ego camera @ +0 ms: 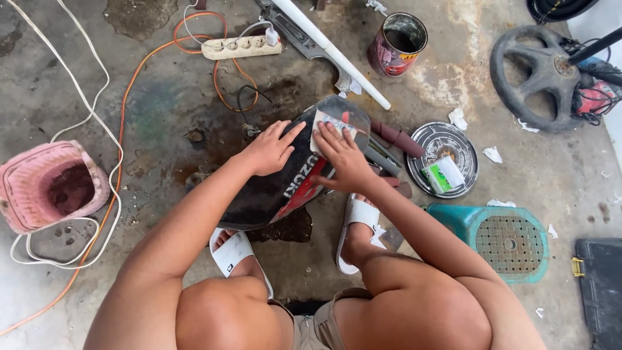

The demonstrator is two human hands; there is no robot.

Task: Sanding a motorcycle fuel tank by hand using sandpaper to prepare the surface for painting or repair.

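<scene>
Stained concrete floor under a glossy black-and-red motorcycle panel (278,185); left hand (269,150) steadies it, right hand (343,159) presses sandpaper (327,123)

Black case (599,291) cut off at right edge
</scene>
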